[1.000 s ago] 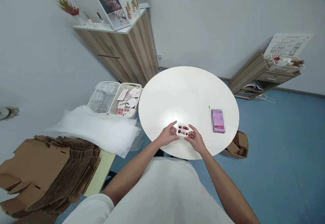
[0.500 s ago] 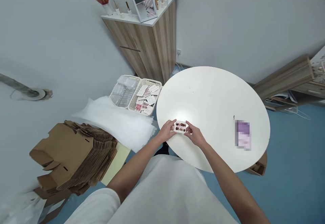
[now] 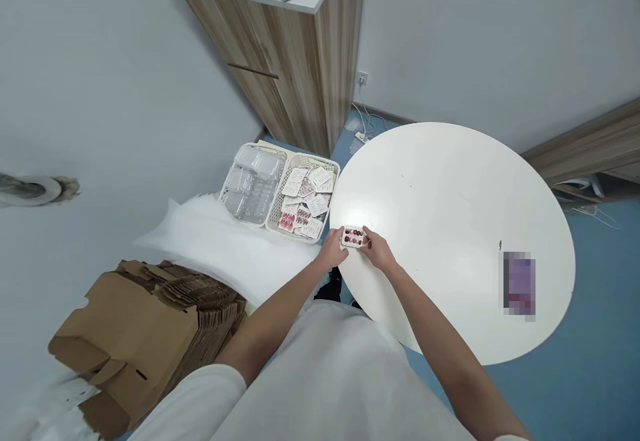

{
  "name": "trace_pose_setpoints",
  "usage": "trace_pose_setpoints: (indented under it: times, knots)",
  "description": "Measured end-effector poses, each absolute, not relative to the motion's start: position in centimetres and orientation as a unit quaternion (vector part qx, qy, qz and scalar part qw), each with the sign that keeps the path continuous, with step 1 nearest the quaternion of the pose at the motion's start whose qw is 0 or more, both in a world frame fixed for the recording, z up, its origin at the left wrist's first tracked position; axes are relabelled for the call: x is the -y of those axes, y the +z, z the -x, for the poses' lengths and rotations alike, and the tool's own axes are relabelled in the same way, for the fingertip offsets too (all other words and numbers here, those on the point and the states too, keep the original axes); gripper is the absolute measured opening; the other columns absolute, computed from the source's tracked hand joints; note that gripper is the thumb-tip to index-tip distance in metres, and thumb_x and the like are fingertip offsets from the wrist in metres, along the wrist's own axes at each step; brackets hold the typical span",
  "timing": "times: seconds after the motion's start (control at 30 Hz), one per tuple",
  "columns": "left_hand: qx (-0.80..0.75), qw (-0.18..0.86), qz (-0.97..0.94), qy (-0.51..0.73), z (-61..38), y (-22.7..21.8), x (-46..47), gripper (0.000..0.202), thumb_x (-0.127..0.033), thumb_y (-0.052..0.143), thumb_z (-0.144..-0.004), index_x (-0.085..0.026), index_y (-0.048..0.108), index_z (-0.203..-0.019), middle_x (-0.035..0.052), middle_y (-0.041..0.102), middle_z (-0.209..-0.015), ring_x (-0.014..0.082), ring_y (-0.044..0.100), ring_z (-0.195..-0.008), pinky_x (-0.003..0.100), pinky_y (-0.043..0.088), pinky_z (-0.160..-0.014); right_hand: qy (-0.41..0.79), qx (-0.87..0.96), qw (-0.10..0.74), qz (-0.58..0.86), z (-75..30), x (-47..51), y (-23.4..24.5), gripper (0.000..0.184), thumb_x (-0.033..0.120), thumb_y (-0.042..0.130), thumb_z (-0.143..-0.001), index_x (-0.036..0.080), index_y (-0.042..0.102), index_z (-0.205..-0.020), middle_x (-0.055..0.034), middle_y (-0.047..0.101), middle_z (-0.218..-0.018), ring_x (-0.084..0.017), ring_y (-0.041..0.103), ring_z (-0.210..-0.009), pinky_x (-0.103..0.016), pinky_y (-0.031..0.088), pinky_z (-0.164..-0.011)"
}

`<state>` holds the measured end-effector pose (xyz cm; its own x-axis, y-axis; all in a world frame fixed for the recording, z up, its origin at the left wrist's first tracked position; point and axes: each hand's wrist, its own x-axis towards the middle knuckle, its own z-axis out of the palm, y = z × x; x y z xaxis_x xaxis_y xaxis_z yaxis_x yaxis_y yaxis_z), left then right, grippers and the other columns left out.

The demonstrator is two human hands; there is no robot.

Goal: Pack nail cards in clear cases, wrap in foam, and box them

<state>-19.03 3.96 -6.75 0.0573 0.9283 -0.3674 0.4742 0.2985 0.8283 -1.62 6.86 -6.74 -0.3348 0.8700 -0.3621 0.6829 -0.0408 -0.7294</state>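
Note:
A small clear case of dark red and brown press-on nails (image 3: 353, 236) is held just above the left edge of the round white table (image 3: 450, 194). My left hand (image 3: 333, 252) grips its left end, fingers closed. Pinching the right end is my right hand (image 3: 376, 252). Both hands hold the case level between them.
Two white baskets stand left of the table: one with clear plastic cases (image 3: 253, 183), one with nail sets and cards (image 3: 305, 199). White foam sheets (image 3: 220, 248) lie nearer me. A stack of flat cardboard boxes (image 3: 145, 328) is at lower left. A purple packet (image 3: 519, 286) lies at the table's right. A wooden cabinet (image 3: 295, 61) stands behind.
My view has turned left and down. Both hands have carried the nail case leftwards, from over the table's near part to its left edge, close to the baskets.

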Motion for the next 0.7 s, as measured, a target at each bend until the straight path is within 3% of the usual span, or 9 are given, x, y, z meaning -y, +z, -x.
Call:
trace_pose_setpoints:
  times: [0.2,0.47,0.7]
  knots:
    - [-0.639,0.504,-0.542,0.21,19.4,-7.8,-4.6,0.069,-0.01,0.055,-0.061,-0.018,0.034,-0.126,0.0089,0.042,-0.105,0.021,0.047,-0.094,0.03,0.04,-0.081,0.419,0.685,0.078,0.59,2.5,-7.0,-7.9,0.064,0.018,0.052,-0.069,0.022,0.032,-0.129,-0.0033,0.055,-0.086,-0.015,0.05,-0.071,-0.027,0.039,-0.063]
    - [-0.636,0.454,-0.603,0.164,19.1,-8.0,-4.5,0.074,-0.01,0.051,-0.061,-0.013,0.027,-0.13,0.0121,0.04,-0.109,0.0245,0.041,-0.106,0.032,0.034,-0.09,0.363,0.705,0.039,0.608,3.2,-6.5,-8.5,0.064,0.013,0.05,-0.068,0.021,0.03,-0.129,-0.0056,0.054,-0.086,-0.017,0.05,-0.074,-0.026,0.036,-0.06]
    - [-0.638,0.456,-0.603,0.145,18.9,-7.5,-4.6,0.075,-0.011,0.052,-0.061,-0.01,0.025,-0.131,0.0147,0.04,-0.114,0.0276,0.036,-0.113,0.034,0.03,-0.094,0.369,0.677,0.07,0.633,3.6,-6.0,-8.4,0.067,0.012,0.05,-0.067,0.018,0.028,-0.13,-0.0071,0.053,-0.089,-0.018,0.05,-0.078,-0.028,0.04,-0.066]
